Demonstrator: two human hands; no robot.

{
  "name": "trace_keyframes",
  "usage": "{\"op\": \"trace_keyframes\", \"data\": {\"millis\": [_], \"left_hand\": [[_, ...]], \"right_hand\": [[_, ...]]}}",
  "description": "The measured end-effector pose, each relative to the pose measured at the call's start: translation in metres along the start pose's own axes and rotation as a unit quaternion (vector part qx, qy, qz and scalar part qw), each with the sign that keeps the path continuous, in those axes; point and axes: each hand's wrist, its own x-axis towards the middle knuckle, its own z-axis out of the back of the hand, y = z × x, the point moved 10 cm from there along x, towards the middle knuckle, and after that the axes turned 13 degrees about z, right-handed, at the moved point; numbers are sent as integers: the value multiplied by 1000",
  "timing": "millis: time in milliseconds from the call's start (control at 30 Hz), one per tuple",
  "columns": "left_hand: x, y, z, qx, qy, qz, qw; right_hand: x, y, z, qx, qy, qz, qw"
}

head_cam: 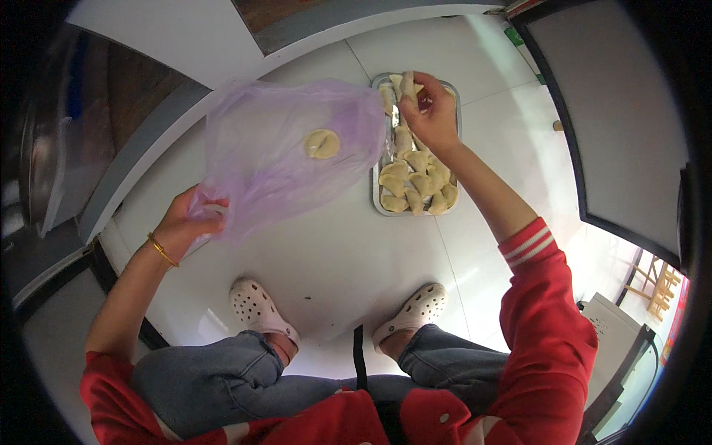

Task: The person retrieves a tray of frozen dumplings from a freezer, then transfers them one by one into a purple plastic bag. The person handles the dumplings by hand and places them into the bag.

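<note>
My left hand [197, 214] grips the gathered near edge of a thin, translucent purple plastic bag [278, 178]. The bag spreads out before me, its far right side reaching the tray's edge. One pale round dumpling [322, 144] shows on or through the film; I cannot tell which. Over the far end of a metal tray [376, 208], my right hand [436, 114] pinches a single dumpling [408, 87] between thumb and fingers. More folded dumplings [420, 181] crowd the tray's near half. Others at its far end are partly hidden by my right hand.
The tray rests on a white tiled floor [334, 245]. Two white clogs [414, 311] are on my feet at the near side. A dark-framed grey panel [606, 111] stands at the right, and a raised white ledge [356, 36] curves along the far side. Wooden furniture [662, 289] shows at far right.
</note>
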Motion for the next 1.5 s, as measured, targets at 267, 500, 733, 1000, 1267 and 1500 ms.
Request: {"op": "trace_keyframes", "data": {"millis": [267, 500, 733, 1000, 1267, 1500], "left_hand": [[1, -6, -1, -11, 0, -19, 1000], [-3, -5, 10, -8, -36, -36, 999], [1, -17, 9, 31, -60, -69, 995], [3, -13, 5, -49, -19, -21, 998], [3, -13, -2, -74, -5, -23, 997], [9, -7, 4, -86, -11, -12, 996]], "right_hand": [[-4, 148, -80, 106, 194, 195, 956], [11, 52, -35, 152, 76, -16, 985], [10, -57, 11, -172, 45, -8, 984], [-13, -77, -58, -219, 212, -75, 950], [-17, -81, -69, -238, 217, -153, 934], [-22, -99, -54, -144, 45, -175, 973]]}}
